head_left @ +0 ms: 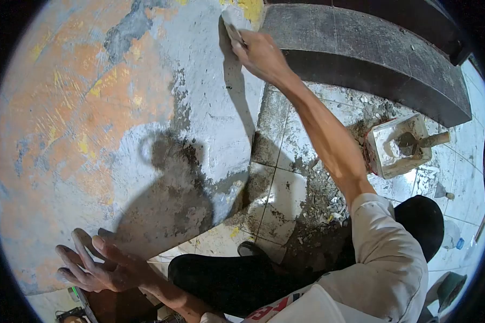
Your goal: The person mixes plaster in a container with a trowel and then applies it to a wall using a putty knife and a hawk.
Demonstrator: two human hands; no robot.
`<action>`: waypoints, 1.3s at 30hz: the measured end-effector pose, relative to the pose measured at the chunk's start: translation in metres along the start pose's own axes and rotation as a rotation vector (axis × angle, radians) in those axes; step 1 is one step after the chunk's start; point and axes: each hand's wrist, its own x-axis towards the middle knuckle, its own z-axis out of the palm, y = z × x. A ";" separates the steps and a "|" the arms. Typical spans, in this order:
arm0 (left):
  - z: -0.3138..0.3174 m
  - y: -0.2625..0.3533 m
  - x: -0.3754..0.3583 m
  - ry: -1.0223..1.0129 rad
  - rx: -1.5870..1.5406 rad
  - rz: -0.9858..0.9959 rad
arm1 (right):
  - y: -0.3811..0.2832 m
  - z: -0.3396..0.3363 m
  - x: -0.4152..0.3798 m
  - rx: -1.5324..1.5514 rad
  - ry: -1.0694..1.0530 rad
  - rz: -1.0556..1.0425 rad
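Observation:
My right hand (263, 56) is wrapped round a putty knife (231, 24) at the top of the wall, its blade against the surface near the wall's right edge. White filler covers much of this strip of wall (207, 102), while orange and yellow old paint shows farther left. At the lower left my left hand (99, 266) holds nothing, its fingers spread and its fingertips close over the wall. To the right of my right arm stands a white square tub (380, 141) with white filler (396, 152) and a wooden-handled trowel (434, 140) in it.
A dark stone step (361, 37) runs along the top right. Rubble (320, 199) litters the tiled floor (285, 207). Near my knee lie a small scraper (442, 191) and a clear bottle with a blue cap (459, 243). Electrical gear (76, 312) sits at the bottom left.

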 end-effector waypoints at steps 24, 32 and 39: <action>-0.002 -0.006 0.000 -0.031 -0.024 0.048 | 0.058 -0.017 0.081 0.260 0.434 -0.193; -0.002 -0.003 -0.002 -0.063 0.032 -0.067 | 0.001 -0.016 -0.014 -0.036 0.101 -0.316; 0.000 -0.006 -0.002 -0.011 -0.002 -0.001 | 0.071 -0.030 0.083 0.003 0.374 -0.217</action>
